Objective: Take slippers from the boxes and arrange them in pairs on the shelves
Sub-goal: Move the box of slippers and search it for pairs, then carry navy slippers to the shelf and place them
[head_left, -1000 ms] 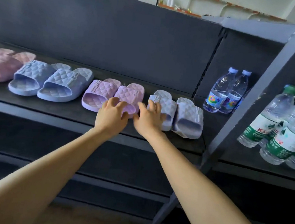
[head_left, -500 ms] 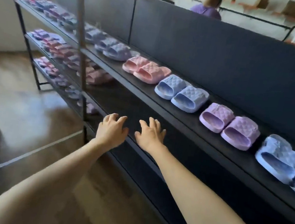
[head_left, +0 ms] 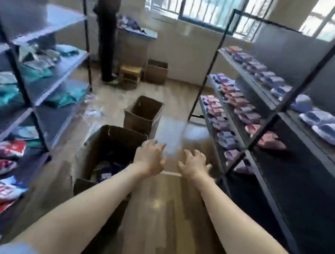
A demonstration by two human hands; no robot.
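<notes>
Three cardboard boxes stand open on the wooden floor (head_left: 162, 220) of the aisle. The nearest box (head_left: 97, 150) sits at near left, just beside the left forearm; dark blue and purple items (head_left: 106, 171) lie in its bottom, too blurred to tell one from another. The second box (head_left: 140, 121) stands just beyond it, toward the middle of the aisle, and its inside shows only dark. The third box (head_left: 156, 73) is far off by the wall, next to a small wooden stool (head_left: 130, 73), and its contents are hidden.

Both arms reach forward over the floor. The left hand (head_left: 149, 158) hovers at the far right corner of the nearest box, and the right hand (head_left: 194, 165) hangs beside it, a gap between them. Each has its fingers spread and loosely bent, and neither holds anything.

Slippers fill the dark rack (head_left: 294, 179) on the right. A pale blue pair (head_left: 329, 128) lies on the top shelf near the camera, pink slippers (head_left: 271, 139) lie on the shelf below, and rows of pink and purple pairs (head_left: 238, 105) run back toward the windows on the lower shelves.

On the left, another rack (head_left: 21, 81) holds red and white packets (head_left: 2, 191) at the near end and teal goods (head_left: 66, 94) farther along. A person (head_left: 108, 36) stands at the far end.
</notes>
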